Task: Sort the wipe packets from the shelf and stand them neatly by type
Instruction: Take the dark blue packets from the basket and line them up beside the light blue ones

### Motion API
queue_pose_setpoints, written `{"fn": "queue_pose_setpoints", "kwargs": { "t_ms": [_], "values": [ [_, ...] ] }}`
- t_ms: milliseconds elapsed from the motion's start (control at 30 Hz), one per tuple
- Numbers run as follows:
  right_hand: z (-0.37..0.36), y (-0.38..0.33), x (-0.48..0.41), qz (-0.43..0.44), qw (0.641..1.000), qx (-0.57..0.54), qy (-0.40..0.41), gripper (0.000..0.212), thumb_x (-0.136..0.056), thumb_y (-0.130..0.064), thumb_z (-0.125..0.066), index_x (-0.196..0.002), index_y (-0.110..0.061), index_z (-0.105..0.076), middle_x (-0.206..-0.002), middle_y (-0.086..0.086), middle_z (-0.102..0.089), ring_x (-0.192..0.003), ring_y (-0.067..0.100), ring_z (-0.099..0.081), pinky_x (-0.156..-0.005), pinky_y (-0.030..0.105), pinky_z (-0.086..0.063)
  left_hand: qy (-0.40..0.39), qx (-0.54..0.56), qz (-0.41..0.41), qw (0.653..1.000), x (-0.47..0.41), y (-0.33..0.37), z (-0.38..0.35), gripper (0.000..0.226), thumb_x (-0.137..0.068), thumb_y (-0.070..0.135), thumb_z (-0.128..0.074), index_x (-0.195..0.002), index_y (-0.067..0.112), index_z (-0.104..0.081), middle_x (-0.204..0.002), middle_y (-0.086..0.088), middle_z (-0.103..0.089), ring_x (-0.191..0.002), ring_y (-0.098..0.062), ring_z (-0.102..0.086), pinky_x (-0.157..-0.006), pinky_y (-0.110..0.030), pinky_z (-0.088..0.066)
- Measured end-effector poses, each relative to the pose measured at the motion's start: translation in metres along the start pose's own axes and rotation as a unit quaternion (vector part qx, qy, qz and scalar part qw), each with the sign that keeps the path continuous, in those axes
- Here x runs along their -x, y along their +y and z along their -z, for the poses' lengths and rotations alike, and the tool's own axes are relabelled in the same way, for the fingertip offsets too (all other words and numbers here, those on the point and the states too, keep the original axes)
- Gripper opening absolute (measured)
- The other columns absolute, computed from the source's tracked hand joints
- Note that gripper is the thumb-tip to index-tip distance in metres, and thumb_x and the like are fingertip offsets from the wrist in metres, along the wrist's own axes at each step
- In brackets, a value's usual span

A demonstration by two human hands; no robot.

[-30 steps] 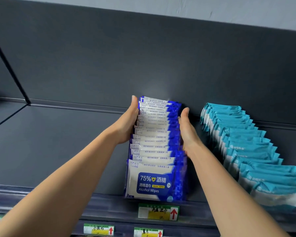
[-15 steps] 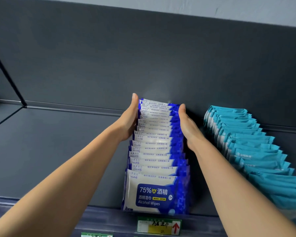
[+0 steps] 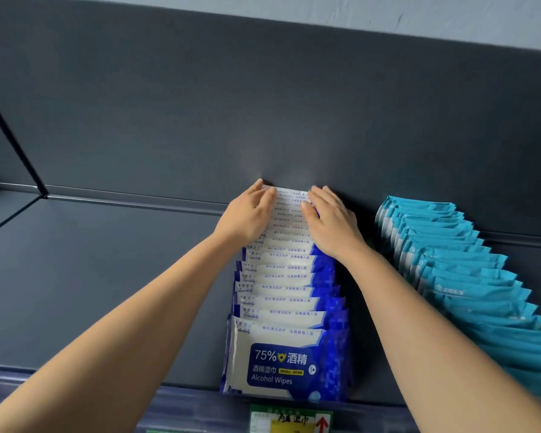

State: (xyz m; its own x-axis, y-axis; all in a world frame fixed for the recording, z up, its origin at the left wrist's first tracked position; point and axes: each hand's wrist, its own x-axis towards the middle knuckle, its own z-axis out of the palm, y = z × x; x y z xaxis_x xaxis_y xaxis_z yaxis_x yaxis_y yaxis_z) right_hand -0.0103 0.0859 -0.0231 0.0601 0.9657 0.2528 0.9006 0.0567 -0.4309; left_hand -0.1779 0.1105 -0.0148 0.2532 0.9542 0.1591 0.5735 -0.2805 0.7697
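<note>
Head view: the alcohol wipe packets stand in a front-to-back row at 6 o'clock on the shelf, flat, glossy white-and-blue film pouches with crimped edges. The left grip and right grip press straight fingers on the rearmost packets, clasping nothing, probably squaring the row against the matte back panel. Teal packets lean at 3 o'clock
</note>
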Motion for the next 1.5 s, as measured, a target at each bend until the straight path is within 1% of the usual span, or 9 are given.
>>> {"fn": "queue_pose_setpoints", "kwargs": {
  "t_ms": [133, 400, 533, 633, 733, 900, 1167, 1300, 1500],
  "values": [
    [0.010, -0.001, -0.003, -0.018, 0.998, 0.032, -0.056, 0.048, -0.104, -0.040, -0.026, -0.144, -0.018, -0.039, -0.157, -0.008, -0.025, -0.145, 0.009, -0.015, -0.113, 0.036, -0.020, -0.049, -0.136, 0.000, 0.989, -0.010, -0.004, 0.003, 0.044, -0.103, 0.037, -0.029, -0.143, 0.028, -0.042, -0.159, 0.012, -0.014, -0.139, -0.015, -0.035, -0.112, -0.030, -0.031],
    [0.026, -0.017, 0.041, 0.018, 0.997, -0.045, -0.066, 0.053, -0.101, -0.043, -0.036, -0.148, -0.019, -0.034, -0.160, -0.001, -0.014, -0.148, 0.009, -0.003, -0.117, 0.028, -0.008, -0.110, -0.065, -0.036, 0.991, 0.030, 0.015, 0.019, 0.062, -0.099, 0.045, -0.040, -0.151, 0.015, -0.026, -0.161, -0.001, -0.002, -0.148, -0.013, -0.006, -0.119, -0.029, -0.011],
    [0.034, -0.022, 0.091, 0.025, 0.983, -0.138, -0.114, 0.054, -0.096, -0.047, -0.043, -0.144, -0.023, -0.041, -0.158, -0.005, -0.023, -0.146, 0.003, -0.008, -0.117, 0.023, -0.008, -0.221, -0.075, -0.055, 0.971, 0.078, 0.021, 0.037, 0.100, -0.066, 0.083, -0.046, -0.149, 0.028, -0.032, -0.160, 0.014, -0.001, -0.143, 0.005, 0.008, -0.118, -0.027, -0.004],
    [0.043, -0.026, 0.118, 0.030, 0.981, -0.095, -0.167, 0.083, -0.077, -0.070, -0.048, -0.147, -0.028, -0.034, -0.160, -0.008, -0.012, -0.146, 0.002, 0.003, -0.121, 0.038, -0.004, -0.315, -0.214, -0.064, 0.922, 0.104, 0.014, 0.043, 0.147, -0.029, 0.101, -0.042, -0.153, 0.033, -0.001, -0.154, 0.019, 0.022, -0.137, 0.004, 0.029, -0.118, -0.036, 0.011],
    [0.051, -0.027, 0.133, 0.060, 0.968, -0.011, -0.242, 0.117, -0.055, -0.078, -0.065, -0.151, -0.039, -0.012, -0.160, -0.010, 0.014, -0.142, 0.002, 0.024, -0.120, 0.042, 0.006, -0.317, -0.344, -0.088, 0.879, 0.120, 0.007, 0.030, 0.150, -0.038, 0.088, -0.064, -0.147, 0.032, 0.023, -0.147, 0.010, 0.041, -0.132, -0.005, 0.042, -0.116, -0.041, 0.019],
    [0.052, -0.025, 0.147, 0.105, 0.942, 0.144, -0.284, 0.141, -0.051, -0.066, -0.081, -0.148, -0.038, 0.018, -0.152, -0.006, 0.036, -0.136, 0.008, 0.038, -0.118, 0.044, 0.009, -0.253, -0.379, -0.104, 0.884, 0.131, 0.008, 0.021, 0.144, -0.053, 0.071, -0.076, -0.148, 0.025, 0.023, -0.154, 0.004, 0.033, -0.138, -0.010, 0.035, -0.120, -0.042, 0.007],
    [0.043, -0.022, 0.140, 0.128, 0.967, 0.163, -0.146, 0.127, -0.056, -0.059, -0.082, -0.152, -0.027, -0.005, -0.156, -0.003, -0.010, -0.143, 0.018, -0.003, -0.115, 0.043, -0.023, -0.146, -0.394, -0.140, 0.896, 0.134, 0.015, 0.015, 0.118, -0.067, 0.062, -0.070, -0.154, 0.022, 0.000, -0.161, 0.002, 0.001, -0.147, -0.014, 0.010, -0.119, -0.044, 0.002],
    [0.036, -0.019, 0.137, 0.126, 0.974, 0.156, -0.105, 0.124, -0.059, -0.057, -0.081, -0.153, -0.025, -0.006, -0.156, -0.003, -0.009, -0.143, 0.017, -0.005, -0.114, 0.042, -0.023, -0.089, -0.408, -0.157, 0.895, 0.133, 0.009, 0.012, 0.116, -0.067, 0.068, -0.068, -0.153, 0.026, -0.002, -0.161, 0.002, -0.001, -0.148, -0.016, 0.007, -0.120, -0.044, 0.001],
    [0.035, -0.015, 0.143, 0.079, 0.983, 0.063, -0.155, 0.128, -0.057, -0.064, -0.079, -0.153, -0.028, -0.003, -0.158, -0.008, 0.010, -0.145, 0.011, 0.012, -0.119, 0.042, -0.013, -0.142, -0.115, -0.049, 0.982, 0.137, -0.018, 0.022, 0.142, -0.047, 0.048, -0.090, -0.152, 0.035, 0.004, -0.157, 0.012, -0.015, -0.140, -0.005, -0.021, -0.112, -0.028, -0.028]
  ]
}}
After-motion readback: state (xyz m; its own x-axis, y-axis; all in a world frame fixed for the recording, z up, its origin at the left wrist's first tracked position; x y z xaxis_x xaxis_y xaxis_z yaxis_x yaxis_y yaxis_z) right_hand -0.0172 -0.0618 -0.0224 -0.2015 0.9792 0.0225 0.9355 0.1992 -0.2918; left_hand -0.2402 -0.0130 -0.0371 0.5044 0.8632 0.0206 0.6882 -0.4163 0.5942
